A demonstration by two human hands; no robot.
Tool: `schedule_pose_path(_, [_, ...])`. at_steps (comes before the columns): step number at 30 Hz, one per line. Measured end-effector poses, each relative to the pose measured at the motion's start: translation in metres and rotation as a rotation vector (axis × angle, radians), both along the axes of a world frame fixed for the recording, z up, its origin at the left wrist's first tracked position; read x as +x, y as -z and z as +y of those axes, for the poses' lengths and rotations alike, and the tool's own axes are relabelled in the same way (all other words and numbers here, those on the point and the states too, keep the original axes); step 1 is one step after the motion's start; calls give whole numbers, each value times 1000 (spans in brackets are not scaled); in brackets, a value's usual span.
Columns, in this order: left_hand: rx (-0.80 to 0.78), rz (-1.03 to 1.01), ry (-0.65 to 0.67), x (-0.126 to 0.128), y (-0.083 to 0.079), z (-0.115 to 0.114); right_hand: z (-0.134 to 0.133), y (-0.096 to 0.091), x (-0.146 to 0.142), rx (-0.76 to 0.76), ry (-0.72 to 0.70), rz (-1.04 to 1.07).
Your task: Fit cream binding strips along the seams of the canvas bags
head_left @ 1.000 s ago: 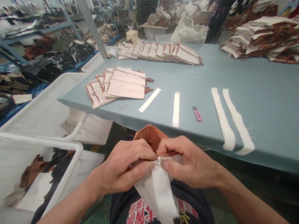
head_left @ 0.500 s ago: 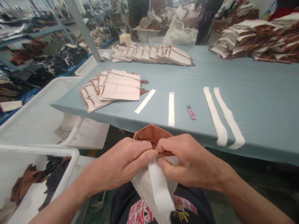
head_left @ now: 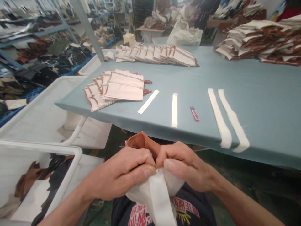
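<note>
Both hands, left hand [head_left: 124,171] and right hand [head_left: 185,168], pinch my brown-and-white fabric piece [head_left: 155,188] shut at its top edge, below the surface [head_left: 258,94] near edge; 2 white strips [head_left: 228,121] overhang that edge.

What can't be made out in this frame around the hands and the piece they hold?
Head view only:
- Where the left hand and right hand pinch the brown-and-white fabric piece: the fingers cover it.
- The white strip hanging from it: its lower end is cut off by the bottom edge.
- The small pink tool on the table: too small to tell its blades.
- Contents of the white bin: partly cut off at the left edge.
</note>
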State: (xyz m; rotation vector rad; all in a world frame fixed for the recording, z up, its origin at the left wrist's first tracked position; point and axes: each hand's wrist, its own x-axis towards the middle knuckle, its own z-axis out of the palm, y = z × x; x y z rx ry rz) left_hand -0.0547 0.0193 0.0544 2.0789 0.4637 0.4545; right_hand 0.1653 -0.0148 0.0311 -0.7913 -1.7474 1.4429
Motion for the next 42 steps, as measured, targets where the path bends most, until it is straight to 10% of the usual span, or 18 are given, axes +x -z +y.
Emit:
schedule_pose_path(6, [292,99,-24,0,-14,-5,7,-28,3,194,-108,-280])
schedule_pose_path(10, [36,-83,-55,1,4,-1,4,-23,-4,217,-75,-219])
schedule_pose_path(15, [-345,-203,-180,0,35,-4,-2,-3,-11,596,116,-292])
schedule_pose_path(26, [-443,-222,-142,0,30,-4,-6,-16,-6,677,25,-428])
schedule_pose_path(36, [191,233,-59,-7,-30,-24,-40,-32,-7,888,72,-713])
schedule_pose_path(42, [491,263,8,0,-19,-47,-47,-6,-8,882,43,-621])
